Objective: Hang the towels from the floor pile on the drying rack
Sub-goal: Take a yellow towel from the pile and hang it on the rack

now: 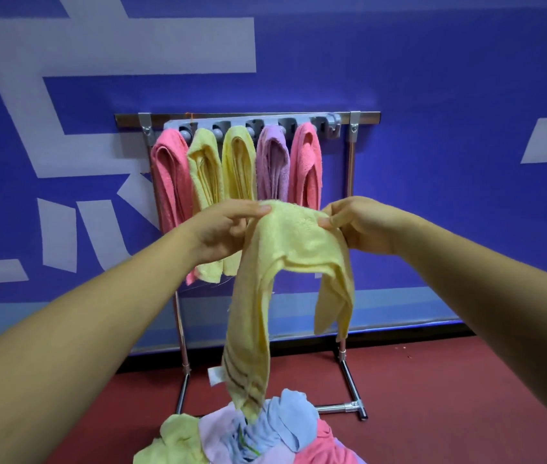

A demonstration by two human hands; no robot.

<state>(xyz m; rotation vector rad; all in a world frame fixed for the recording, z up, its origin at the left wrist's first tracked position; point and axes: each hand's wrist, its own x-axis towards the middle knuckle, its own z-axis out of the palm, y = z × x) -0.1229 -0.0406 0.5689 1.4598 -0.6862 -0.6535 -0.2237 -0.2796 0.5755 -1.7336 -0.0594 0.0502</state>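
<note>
I hold a yellow towel (285, 249) up in front of the drying rack (248, 117). My left hand (223, 231) pinches its top edge on the left, and my right hand (360, 224) pinches the same edge on the right. The towel droops between them; its long striped end hangs down to the floor pile (248, 433) of yellow, lilac, blue and pink towels. On the rack's grey clip strip hang several towels: pink (168, 175), two yellow (238, 162), purple (273, 162) and pink again. The rightmost clip (330, 123) holds nothing.
The rack stands on metal legs (349, 380) against a blue wall with pale lettering (98, 41). Red floor (449, 396) stretches to the right of the rack and pile.
</note>
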